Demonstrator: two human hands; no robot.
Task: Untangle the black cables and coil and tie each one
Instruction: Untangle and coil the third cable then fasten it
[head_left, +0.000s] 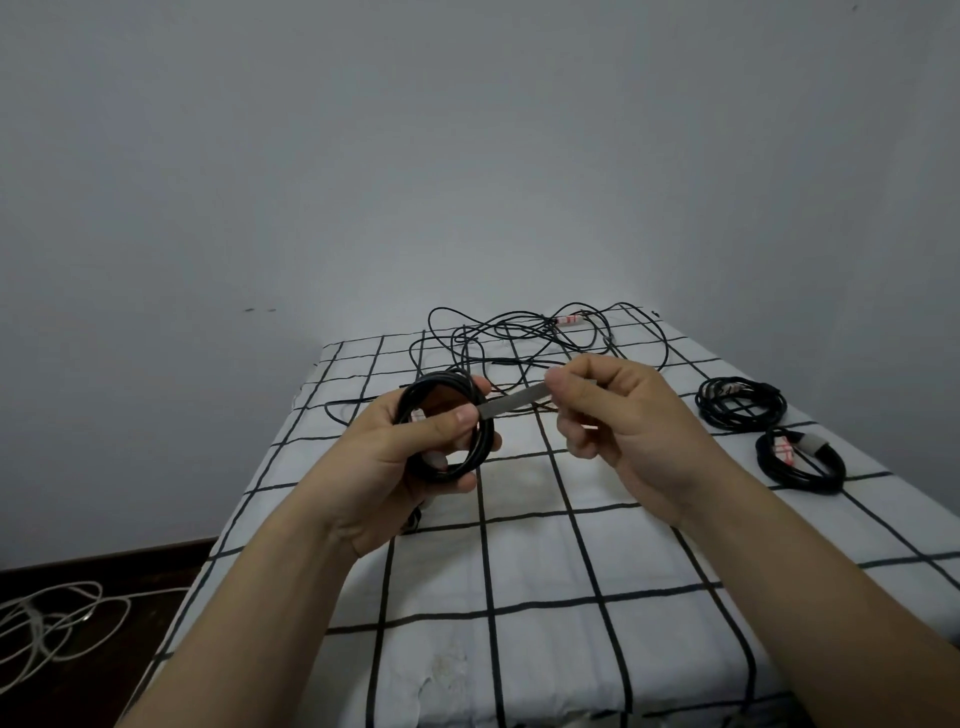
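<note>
My left hand grips a coiled black cable held above the table, thumb pressed on one end of a grey strap. My right hand pinches the strap's other end and holds it stretched out to the right of the coil. A tangle of loose black cables lies at the far end of the table. Two coiled black cables lie on the right side: one coil farther back, and a nearer coil with a grey tie around it.
The table carries a white cloth with a black grid. A plain grey wall stands right behind it. On the dark floor at the lower left lies a loose white cable. A dark object shows below my left hand.
</note>
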